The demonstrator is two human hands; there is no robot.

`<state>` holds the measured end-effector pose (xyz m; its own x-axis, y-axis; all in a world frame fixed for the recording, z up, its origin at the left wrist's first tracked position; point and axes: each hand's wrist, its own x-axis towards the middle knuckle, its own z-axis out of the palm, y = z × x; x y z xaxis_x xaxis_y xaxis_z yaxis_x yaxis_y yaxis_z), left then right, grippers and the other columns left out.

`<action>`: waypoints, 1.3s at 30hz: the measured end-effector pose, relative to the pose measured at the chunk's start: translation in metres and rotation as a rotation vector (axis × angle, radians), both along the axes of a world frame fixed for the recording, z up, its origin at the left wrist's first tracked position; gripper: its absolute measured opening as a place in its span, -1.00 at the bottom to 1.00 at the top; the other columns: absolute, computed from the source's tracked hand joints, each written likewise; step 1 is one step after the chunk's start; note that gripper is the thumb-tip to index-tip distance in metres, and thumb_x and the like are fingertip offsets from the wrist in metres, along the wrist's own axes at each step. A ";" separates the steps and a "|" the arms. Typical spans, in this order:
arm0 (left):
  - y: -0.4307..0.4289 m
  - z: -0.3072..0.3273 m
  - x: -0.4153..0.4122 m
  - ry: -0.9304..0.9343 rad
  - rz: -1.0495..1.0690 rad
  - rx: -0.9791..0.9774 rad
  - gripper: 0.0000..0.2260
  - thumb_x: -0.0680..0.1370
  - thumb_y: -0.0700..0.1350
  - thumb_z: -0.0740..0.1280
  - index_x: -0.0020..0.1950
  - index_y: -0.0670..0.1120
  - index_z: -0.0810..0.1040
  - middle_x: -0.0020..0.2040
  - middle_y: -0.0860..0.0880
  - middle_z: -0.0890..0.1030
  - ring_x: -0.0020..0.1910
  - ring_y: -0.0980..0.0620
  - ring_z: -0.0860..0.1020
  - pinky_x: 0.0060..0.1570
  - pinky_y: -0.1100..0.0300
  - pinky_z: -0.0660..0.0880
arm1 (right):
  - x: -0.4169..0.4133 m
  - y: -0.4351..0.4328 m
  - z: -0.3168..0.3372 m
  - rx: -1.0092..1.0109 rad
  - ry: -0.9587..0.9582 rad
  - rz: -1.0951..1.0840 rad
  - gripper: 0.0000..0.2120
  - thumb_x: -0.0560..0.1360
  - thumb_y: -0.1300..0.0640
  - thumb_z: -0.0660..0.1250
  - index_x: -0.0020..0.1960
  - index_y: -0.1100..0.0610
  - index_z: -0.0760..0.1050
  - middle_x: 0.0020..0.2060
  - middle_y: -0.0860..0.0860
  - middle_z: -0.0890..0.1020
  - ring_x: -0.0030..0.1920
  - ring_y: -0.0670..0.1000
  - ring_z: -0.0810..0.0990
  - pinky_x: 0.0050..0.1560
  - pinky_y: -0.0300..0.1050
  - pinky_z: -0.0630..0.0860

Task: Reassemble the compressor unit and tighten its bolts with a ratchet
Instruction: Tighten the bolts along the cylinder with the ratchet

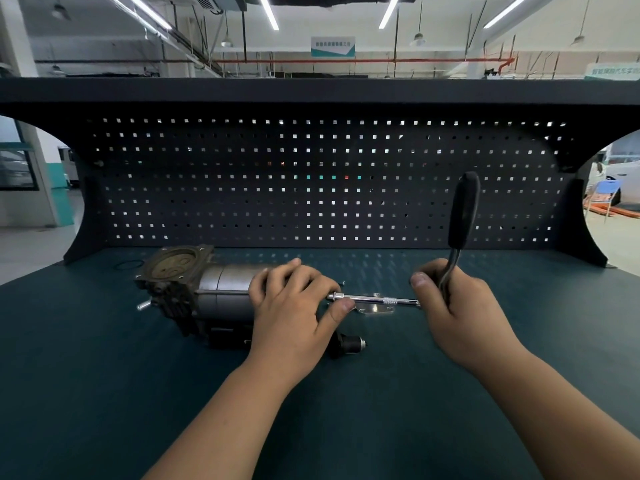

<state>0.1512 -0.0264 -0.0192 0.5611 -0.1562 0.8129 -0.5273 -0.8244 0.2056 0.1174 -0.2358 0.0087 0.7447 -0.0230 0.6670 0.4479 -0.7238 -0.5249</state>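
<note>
- Left hand (294, 306) fingers curl over the grey metal compressor unit (221, 287) near the dark teal desk's (104, 375) back edge.
- Right hand (457, 306) fingers clamp the black-handled chrome ratchet (464, 209), handle upright.

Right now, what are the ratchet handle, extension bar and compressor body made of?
Ratchet handle: matte black, no glare, likely rubber or plastic grip. Extension bar: chromed steel by its mirror glints, knurled band. Compressor body: dull grey sheen, probably aluminium.

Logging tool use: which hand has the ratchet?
The right hand: it grips the ratchet low on its shaft, with the black handle pointing up. The left hand holds the compressor instead.
</note>
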 end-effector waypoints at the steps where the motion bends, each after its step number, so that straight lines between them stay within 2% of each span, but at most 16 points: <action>1: 0.000 0.000 0.000 -0.001 0.000 0.001 -0.61 0.53 0.28 0.06 -0.06 0.10 0.59 -0.02 0.17 0.55 0.29 0.02 0.30 0.24 0.10 0.01 | 0.000 0.000 0.000 0.008 0.001 0.002 -0.83 0.51 -0.09 0.15 -0.23 -0.11 0.34 -0.44 -0.43 0.48 -0.36 -0.30 0.46 -0.38 -0.16 0.27; 4: 0.000 0.000 0.000 -0.007 -0.005 -0.006 -0.62 0.53 0.29 0.07 -0.05 0.10 0.58 -0.01 0.18 0.55 0.28 0.06 0.26 0.24 0.11 0.00 | 0.001 0.000 0.000 0.027 0.020 -0.004 -0.82 0.50 -0.12 0.13 -0.23 -0.10 0.37 -0.42 -0.36 0.51 -0.34 -0.26 0.47 -0.37 -0.14 0.30; 7: 0.000 0.000 0.000 -0.002 -0.006 -0.012 -0.64 0.52 0.30 0.07 -0.04 0.13 0.55 -0.01 0.21 0.54 0.29 0.07 0.25 0.25 0.12 -0.01 | 0.002 0.003 0.001 0.089 0.064 -0.043 -0.71 0.48 -0.17 0.10 -0.22 -0.01 0.45 -0.49 -0.14 0.51 -0.38 -0.14 0.48 -0.34 -0.10 0.39; 9: 0.001 -0.001 0.000 -0.002 -0.004 -0.006 -0.65 0.52 0.31 0.09 -0.03 0.14 0.54 -0.01 0.21 0.53 0.30 0.06 0.26 0.25 0.11 -0.01 | 0.003 0.005 0.005 0.183 0.158 -0.083 -0.59 0.47 -0.22 0.07 -0.21 0.07 0.50 -0.53 -0.09 0.48 -0.37 -0.02 0.51 -0.31 -0.07 0.44; 11: 0.001 -0.002 0.000 -0.009 -0.004 0.001 -0.64 0.51 0.31 0.10 -0.04 0.13 0.55 -0.01 0.19 0.53 0.29 0.04 0.27 0.25 0.10 0.01 | 0.005 0.008 0.008 0.337 0.314 -0.081 -0.54 0.52 -0.23 0.07 -0.23 0.07 0.54 -0.59 -0.08 0.45 -0.44 0.03 0.53 -0.40 -0.12 0.44; 12: 0.001 -0.002 0.000 -0.014 -0.004 -0.001 -0.64 0.51 0.31 0.10 -0.05 0.12 0.56 -0.02 0.19 0.53 0.29 0.04 0.27 0.25 0.09 0.01 | 0.006 0.009 0.009 0.416 0.393 -0.057 -0.52 0.53 -0.24 0.07 -0.25 0.08 0.56 -0.62 -0.07 0.41 -0.51 0.03 0.51 -0.42 -0.16 0.44; 14: 0.000 -0.001 0.000 -0.022 -0.004 -0.014 -0.64 0.52 0.29 0.10 -0.08 0.12 0.58 -0.03 0.18 0.54 0.28 0.03 0.29 0.24 0.09 0.02 | 0.007 0.011 0.009 0.567 0.519 0.029 -0.47 0.57 -0.21 0.07 -0.25 0.14 0.59 -0.64 -0.01 0.34 -0.64 0.00 0.37 -0.42 -0.09 0.49; 16: 0.000 -0.002 0.000 -0.025 0.000 -0.020 -0.63 0.53 0.28 0.09 -0.11 0.11 0.59 -0.03 0.17 0.54 0.27 0.02 0.30 0.24 0.09 0.03 | 0.008 0.013 0.008 0.689 0.575 0.094 -0.45 0.60 -0.18 0.09 -0.26 0.19 0.58 -0.63 0.03 0.29 -0.68 -0.02 0.25 -0.46 -0.06 0.48; 19: 0.000 -0.001 0.000 -0.023 0.017 -0.012 -0.62 0.53 0.28 0.09 -0.12 0.10 0.59 -0.03 0.17 0.54 0.27 0.00 0.33 0.23 0.07 0.04 | 0.010 0.014 0.007 0.699 0.545 0.087 -0.47 0.59 -0.18 0.09 -0.27 0.17 0.58 -0.63 0.02 0.31 -0.68 -0.02 0.28 -0.43 -0.08 0.47; 22: 0.000 -0.001 0.000 -0.022 0.016 -0.017 -0.60 0.54 0.29 0.07 -0.11 0.09 0.59 -0.03 0.16 0.55 0.26 0.01 0.32 0.24 0.05 0.06 | 0.007 0.013 0.004 0.490 0.304 -0.017 -0.50 0.51 -0.28 0.06 -0.24 0.05 0.57 -0.62 -0.06 0.44 -0.60 -0.08 0.46 -0.38 -0.14 0.39; 25: -0.001 0.000 0.000 -0.022 0.008 -0.024 -0.57 0.54 0.30 0.05 -0.11 0.07 0.59 -0.04 0.16 0.55 0.26 0.01 0.32 0.23 0.06 0.05 | 0.000 0.009 0.000 0.231 0.019 -0.035 -0.53 0.38 -0.33 0.00 -0.22 -0.01 0.48 -0.50 -0.21 0.52 -0.46 -0.17 0.48 -0.39 -0.15 0.29; 28: -0.001 0.000 0.001 -0.015 0.003 -0.021 -0.58 0.54 0.30 0.05 -0.12 0.08 0.58 -0.04 0.17 0.54 0.27 0.02 0.31 0.23 0.09 0.03 | -0.002 0.006 0.000 0.102 -0.059 -0.012 -0.61 0.39 -0.29 -0.02 -0.21 -0.04 0.41 -0.48 -0.27 0.50 -0.42 -0.17 0.46 -0.41 -0.15 0.26; 33: 0.000 0.000 0.000 0.009 0.005 -0.013 -0.57 0.53 0.32 0.03 -0.10 0.09 0.58 -0.02 0.19 0.53 0.29 0.03 0.29 0.24 0.09 0.01 | -0.001 0.006 -0.001 0.149 -0.036 0.001 -0.56 0.38 -0.32 -0.02 -0.21 -0.01 0.44 -0.48 -0.23 0.51 -0.45 -0.16 0.45 -0.40 -0.14 0.28; 36: 0.000 -0.001 0.000 0.000 0.002 -0.019 -0.60 0.53 0.31 0.05 -0.04 0.11 0.57 -0.01 0.20 0.53 0.29 0.06 0.25 0.23 0.10 0.02 | 0.000 0.014 0.003 0.387 0.082 0.024 -0.49 0.35 -0.37 -0.01 -0.27 -0.03 0.52 -0.50 -0.15 0.51 -0.49 -0.15 0.48 -0.32 -0.11 0.41; 39: -0.001 0.000 0.000 -0.009 0.005 -0.031 -0.62 0.53 0.30 0.06 -0.02 0.12 0.56 -0.01 0.19 0.54 0.28 0.07 0.25 0.21 0.10 0.04 | 0.001 0.019 0.008 0.570 0.240 0.041 -0.46 0.32 -0.41 -0.02 -0.26 -0.07 0.58 -0.60 -0.12 0.44 -0.57 -0.02 0.49 -0.32 -0.05 0.45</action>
